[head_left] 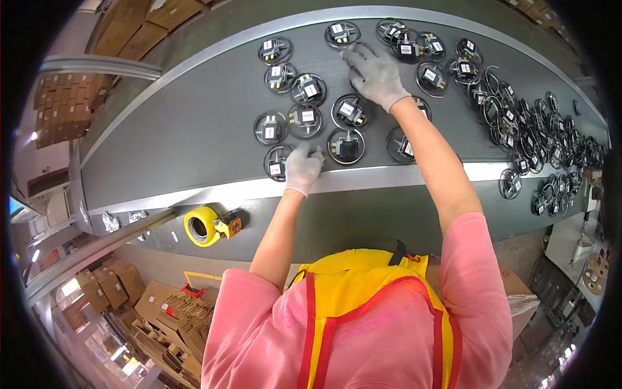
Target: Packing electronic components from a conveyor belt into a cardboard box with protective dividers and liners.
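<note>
Both my hands wear thin pale gloves over a grey conveyor belt (214, 110). My left hand (303, 170) is at the belt's near edge, against the right side of a black unit with a coiled black cable and white label (276, 168). Its thumb and fingers stand apart. Farther out, my right hand (377, 74) lies palm down with fingers stretched to the far left, partly covering a dark coil. Just beyond its fingertips is another coiled unit (341, 34). Closer in, a labelled coiled unit (350, 111) and a coiled unit with a plain black face (346, 148) lie between my hands.
A dense heap of coiled units (534, 133) covers the belt's right end. Below the metal rail (227, 189), a yellow tape roll on a dispenser (202, 227) sits at left. Cardboard (184, 324) is stacked at lower left, with boxes (65, 107) at far left.
</note>
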Demonstrator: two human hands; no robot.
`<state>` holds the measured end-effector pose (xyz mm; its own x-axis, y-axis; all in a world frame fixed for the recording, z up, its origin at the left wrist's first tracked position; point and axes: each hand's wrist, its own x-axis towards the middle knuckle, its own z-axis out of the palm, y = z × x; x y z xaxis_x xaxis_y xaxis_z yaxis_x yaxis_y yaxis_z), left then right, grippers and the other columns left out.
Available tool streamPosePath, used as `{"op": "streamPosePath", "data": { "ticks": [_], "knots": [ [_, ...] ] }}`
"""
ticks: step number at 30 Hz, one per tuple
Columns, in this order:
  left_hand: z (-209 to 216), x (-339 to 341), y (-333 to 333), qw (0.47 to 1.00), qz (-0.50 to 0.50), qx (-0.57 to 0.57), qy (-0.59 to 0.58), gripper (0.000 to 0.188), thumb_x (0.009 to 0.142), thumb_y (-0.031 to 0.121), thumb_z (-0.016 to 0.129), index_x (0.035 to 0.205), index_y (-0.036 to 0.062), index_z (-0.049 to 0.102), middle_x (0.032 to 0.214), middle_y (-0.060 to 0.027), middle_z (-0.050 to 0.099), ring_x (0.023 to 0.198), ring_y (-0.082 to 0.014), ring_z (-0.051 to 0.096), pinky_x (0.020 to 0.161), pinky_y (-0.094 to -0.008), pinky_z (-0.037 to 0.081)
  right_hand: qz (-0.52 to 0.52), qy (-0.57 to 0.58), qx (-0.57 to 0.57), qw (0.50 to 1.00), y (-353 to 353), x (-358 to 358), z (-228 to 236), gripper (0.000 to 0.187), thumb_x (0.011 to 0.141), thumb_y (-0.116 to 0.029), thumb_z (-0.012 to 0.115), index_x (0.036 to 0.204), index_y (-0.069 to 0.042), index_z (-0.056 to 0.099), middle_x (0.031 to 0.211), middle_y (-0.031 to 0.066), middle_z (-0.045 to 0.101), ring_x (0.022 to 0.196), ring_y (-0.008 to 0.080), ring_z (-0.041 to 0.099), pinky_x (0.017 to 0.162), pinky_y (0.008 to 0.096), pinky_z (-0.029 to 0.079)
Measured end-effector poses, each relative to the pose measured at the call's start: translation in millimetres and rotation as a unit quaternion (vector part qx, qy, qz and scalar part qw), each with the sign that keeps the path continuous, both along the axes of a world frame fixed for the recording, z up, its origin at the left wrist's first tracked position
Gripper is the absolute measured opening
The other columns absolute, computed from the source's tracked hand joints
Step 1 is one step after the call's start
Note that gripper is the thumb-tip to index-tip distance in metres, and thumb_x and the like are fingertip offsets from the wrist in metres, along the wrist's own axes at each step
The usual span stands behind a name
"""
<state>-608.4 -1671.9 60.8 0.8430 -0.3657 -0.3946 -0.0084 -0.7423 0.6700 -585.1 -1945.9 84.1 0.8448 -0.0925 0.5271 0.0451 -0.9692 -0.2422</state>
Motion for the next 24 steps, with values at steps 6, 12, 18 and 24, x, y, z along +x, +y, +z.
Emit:
{"op": "streamPosePath", "data": {
  "ticks": [6,12,18,24],
  "knots": [
    [16,-11,-11,0.982,0.0,-0.139,-0.124,0.031,0.078,0.014,0.071,0.105,0.0038,0.062,0.106,-0.0155,0.06,0.085,-0.0334,0.062,0.076,-0.0405,0.05,-0.135,0.262,-0.061,0.954,33,-41,14,0.017,0.081,-0.02,0.061,0.096,-0.011,0.062,0.08,0.0098,0.065,0.086,0.0298,0.062,0.072,0.0415,0.051],
    [17,-9,-42,0.988,-0.039,-0.016,-0.149,0.045,0.075,0.023,0.076,0.111,0.0033,0.059,0.115,-0.0185,0.058,0.096,-0.0376,0.062,0.084,-0.0436,0.049,0.057,0.109,-0.04,0.992,62,-87,-2,0.038,0.076,-0.014,0.065,0.113,-0.009,0.059,0.103,0.0095,0.062,0.1,0.0294,0.058,0.083,0.0414,0.047],
    [-10,8,-43,0.997,-0.018,-0.058,0.039,0.045,0.074,0.026,0.078,0.106,-0.0013,0.061,0.101,-0.0228,0.065,0.095,-0.0366,0.063,0.083,-0.0404,0.048,-0.03,0.158,-0.009,0.987,70,-88,-18,0.042,0.077,-0.016,0.066,0.118,-0.01,0.056,0.096,0.0073,0.066,0.095,0.0272,0.061,0.081,0.0406,0.048],
    [-19,-5,-41,0.984,-0.052,-0.148,0.083,0.036,0.074,0.024,0.076,0.094,-0.004,0.064,0.087,-0.0233,0.066,0.084,-0.0361,0.064,0.076,-0.0382,0.048,-0.143,0.088,0.335,0.927,97,-76,14,0.025,0.085,-0.029,0.067,0.101,-0.011,0.061,0.088,0.013,0.068,0.081,0.0331,0.065,0.069,0.0406,0.05]
  ]
}}
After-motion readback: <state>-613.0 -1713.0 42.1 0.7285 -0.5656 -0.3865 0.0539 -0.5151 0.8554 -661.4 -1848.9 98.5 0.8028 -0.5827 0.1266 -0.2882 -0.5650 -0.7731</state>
